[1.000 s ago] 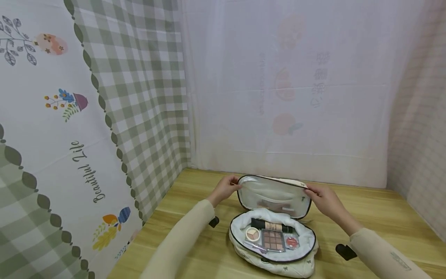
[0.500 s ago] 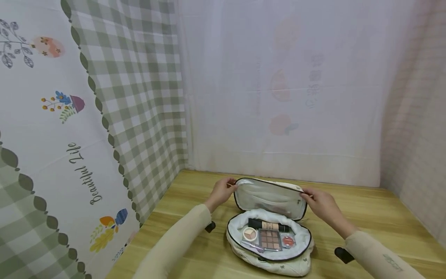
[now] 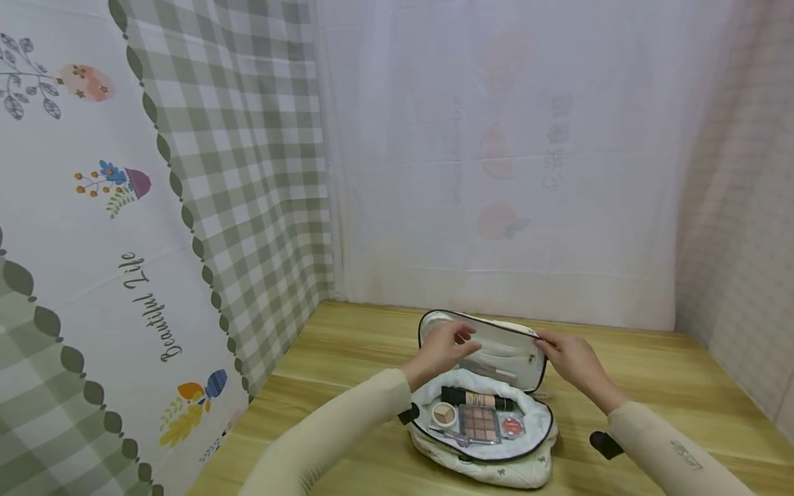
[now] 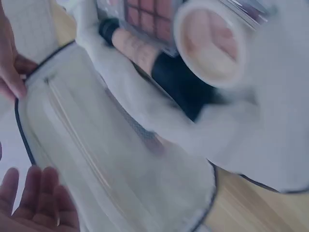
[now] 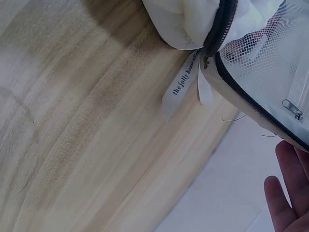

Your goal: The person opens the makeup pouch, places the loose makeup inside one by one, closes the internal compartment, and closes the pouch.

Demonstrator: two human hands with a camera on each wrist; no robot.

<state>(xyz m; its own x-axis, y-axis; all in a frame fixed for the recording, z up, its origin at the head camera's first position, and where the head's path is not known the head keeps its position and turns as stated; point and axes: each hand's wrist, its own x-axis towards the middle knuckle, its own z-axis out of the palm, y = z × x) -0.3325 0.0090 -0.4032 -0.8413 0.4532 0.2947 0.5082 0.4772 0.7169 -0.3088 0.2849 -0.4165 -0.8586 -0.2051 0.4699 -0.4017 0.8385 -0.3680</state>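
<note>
A cream makeup bag (image 3: 496, 475) with dark zip edging lies unzipped, its lid (image 3: 520, 346) raised at the back. My right hand (image 3: 573, 362) pinches the lid's right top corner. In front of the lid's left part hovers my left hand (image 3: 442, 350), fingers loosely bent and holding nothing; the left wrist view shows its fingertips (image 4: 46, 193) apart from the lid. Inside the bag lie a black-and-beige tube (image 3: 482, 399), a round three-colour compact (image 3: 444, 413), an eyeshadow palette (image 3: 480, 424), a small red-centred case (image 3: 512, 426) and a slim stick (image 3: 449, 436).
The lid has a mesh pocket (image 5: 256, 41) with a small zip pull (image 5: 292, 109); something slim shows behind the mesh. A printed ribbon tag (image 5: 181, 87) hangs at the hinge. The wooden table (image 3: 639, 372) ends at a pale curtain (image 3: 403, 227) and a checked cloth (image 3: 260, 172).
My left hand has let go of the lid's left corner and moved right, in front of the lid. My right hand keeps its grip on the right corner.
</note>
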